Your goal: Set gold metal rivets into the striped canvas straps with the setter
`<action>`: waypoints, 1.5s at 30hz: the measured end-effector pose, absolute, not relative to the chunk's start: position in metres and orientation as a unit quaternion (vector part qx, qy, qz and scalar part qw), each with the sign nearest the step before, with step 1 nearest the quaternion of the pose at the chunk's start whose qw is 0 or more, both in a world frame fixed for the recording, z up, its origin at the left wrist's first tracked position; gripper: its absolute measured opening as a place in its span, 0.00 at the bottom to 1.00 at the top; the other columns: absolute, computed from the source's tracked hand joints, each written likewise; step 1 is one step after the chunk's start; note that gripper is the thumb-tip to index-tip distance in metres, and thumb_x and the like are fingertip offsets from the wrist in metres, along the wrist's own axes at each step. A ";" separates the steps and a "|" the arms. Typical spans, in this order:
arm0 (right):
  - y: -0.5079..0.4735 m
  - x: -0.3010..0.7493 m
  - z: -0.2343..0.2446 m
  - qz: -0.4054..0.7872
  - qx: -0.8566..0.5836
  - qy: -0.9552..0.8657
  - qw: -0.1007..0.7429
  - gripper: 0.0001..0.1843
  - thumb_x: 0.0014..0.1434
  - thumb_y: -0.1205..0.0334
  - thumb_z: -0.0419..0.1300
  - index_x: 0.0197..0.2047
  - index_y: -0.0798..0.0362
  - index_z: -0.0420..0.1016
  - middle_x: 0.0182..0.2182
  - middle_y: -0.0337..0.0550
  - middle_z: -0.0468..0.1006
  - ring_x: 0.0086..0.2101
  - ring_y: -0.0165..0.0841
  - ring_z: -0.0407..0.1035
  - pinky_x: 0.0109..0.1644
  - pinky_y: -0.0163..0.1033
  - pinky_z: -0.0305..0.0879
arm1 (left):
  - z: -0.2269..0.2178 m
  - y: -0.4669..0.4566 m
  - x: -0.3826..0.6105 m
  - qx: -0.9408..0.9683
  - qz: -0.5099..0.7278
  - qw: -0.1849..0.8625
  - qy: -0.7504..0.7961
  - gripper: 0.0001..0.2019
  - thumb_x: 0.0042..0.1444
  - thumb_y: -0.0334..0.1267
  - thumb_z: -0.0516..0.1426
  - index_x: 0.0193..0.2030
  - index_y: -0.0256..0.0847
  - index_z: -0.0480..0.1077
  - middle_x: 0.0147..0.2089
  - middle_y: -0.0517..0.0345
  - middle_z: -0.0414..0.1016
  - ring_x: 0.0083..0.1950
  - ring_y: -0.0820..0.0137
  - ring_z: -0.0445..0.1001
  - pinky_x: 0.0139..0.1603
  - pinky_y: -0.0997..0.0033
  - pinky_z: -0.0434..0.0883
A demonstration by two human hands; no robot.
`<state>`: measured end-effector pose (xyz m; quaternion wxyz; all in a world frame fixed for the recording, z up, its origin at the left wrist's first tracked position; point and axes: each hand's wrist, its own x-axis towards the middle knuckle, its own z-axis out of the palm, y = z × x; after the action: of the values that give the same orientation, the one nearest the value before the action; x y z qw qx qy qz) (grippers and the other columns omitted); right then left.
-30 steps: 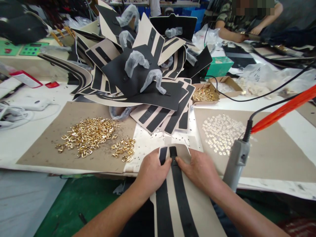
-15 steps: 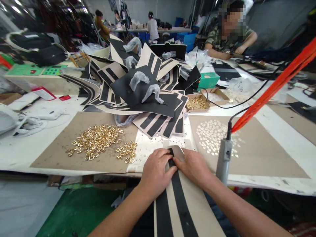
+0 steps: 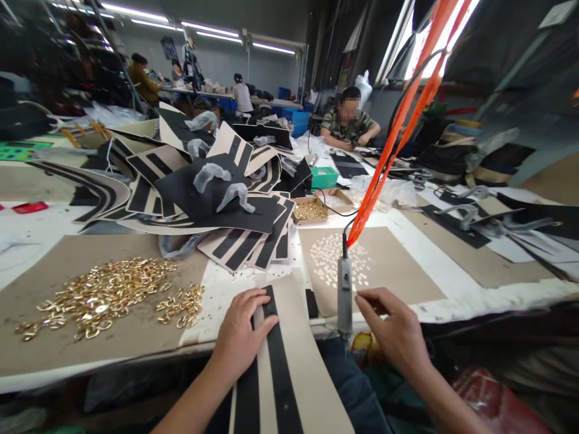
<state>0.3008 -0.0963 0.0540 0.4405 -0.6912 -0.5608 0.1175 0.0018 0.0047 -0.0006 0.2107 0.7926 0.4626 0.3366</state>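
My left hand (image 3: 242, 331) presses on the upper part of a long beige panel (image 3: 294, 331) with black strips, thumb and fingers gripping around one strip's end. The panel leans from the table edge down toward my lap. My right hand (image 3: 393, 325) is off the panel, fingers loosely curved, with a gap between thumb and forefinger; I see nothing in it. Just left of its fingertips hangs a slim grey electric screwdriver (image 3: 344, 295), tip down, apart from the hand as far as I can tell. A small black piece (image 3: 312, 303) lies at the panel's right.
Gold metal fittings (image 3: 108, 295) are heaped on brown board at left. Pale washers (image 3: 335, 259) lie scattered on the right board. Behind is a pile of striped panels (image 3: 217, 187) and a box of gold parts (image 3: 310, 210). An orange cord (image 3: 384, 163) suspends the screwdriver. A co-worker (image 3: 348, 123) sits beyond.
My right hand has left the panel and moved right, up to the hanging screwdriver. My left hand stays on the panel. The view has turned right and up.
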 end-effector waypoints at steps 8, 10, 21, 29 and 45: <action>-0.061 0.371 -0.005 0.124 -0.739 -0.596 0.287 0.17 0.63 0.49 0.58 0.43 0.49 0.83 0.41 0.46 0.81 0.38 0.41 0.75 0.46 0.44 0.69 | -0.001 0.005 0.002 0.787 0.338 0.220 0.467 0.14 0.54 0.35 0.67 0.48 0.44 0.76 0.56 0.51 0.77 0.60 0.54 0.73 0.64 0.42 0.71; -0.059 0.368 -0.003 0.120 -0.740 -0.609 0.259 0.16 0.63 0.50 0.57 0.42 0.47 0.84 0.40 0.45 0.80 0.40 0.41 0.75 0.48 0.44 0.68 | -0.001 0.004 0.002 0.785 0.337 0.222 0.470 0.15 0.53 0.35 0.67 0.48 0.44 0.76 0.56 0.51 0.77 0.59 0.54 0.74 0.64 0.42 0.72; -0.049 0.374 0.022 0.238 -0.761 -0.589 0.135 0.15 0.56 0.49 0.59 0.35 0.48 0.83 0.33 0.42 0.83 0.36 0.41 0.76 0.39 0.41 0.63 | -0.001 0.001 0.003 0.780 0.347 0.230 0.468 0.17 0.51 0.32 0.69 0.47 0.44 0.75 0.55 0.51 0.77 0.59 0.55 0.73 0.63 0.45 0.71; -0.050 0.373 0.021 0.125 -0.756 -0.640 0.056 0.19 0.61 0.44 0.53 0.33 0.47 0.79 0.31 0.44 0.82 0.33 0.43 0.74 0.35 0.42 0.59 | 0.001 -0.005 0.004 0.764 0.355 0.250 0.477 0.18 0.49 0.31 0.71 0.46 0.44 0.75 0.55 0.53 0.77 0.60 0.56 0.72 0.63 0.46 0.70; -0.015 0.183 0.059 0.357 -0.573 -0.702 0.225 0.12 0.62 0.55 0.58 0.34 0.49 0.82 0.33 0.40 0.81 0.36 0.38 0.73 0.42 0.39 0.64 | 0.003 -0.011 0.002 0.757 0.359 0.269 0.475 0.18 0.48 0.33 0.71 0.46 0.44 0.75 0.56 0.52 0.77 0.60 0.55 0.71 0.63 0.49 0.70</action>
<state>0.1834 -0.0148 0.0594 0.2251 -0.5729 -0.7025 0.3572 0.0016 -0.0106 0.0030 0.2694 0.7570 0.4745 0.3594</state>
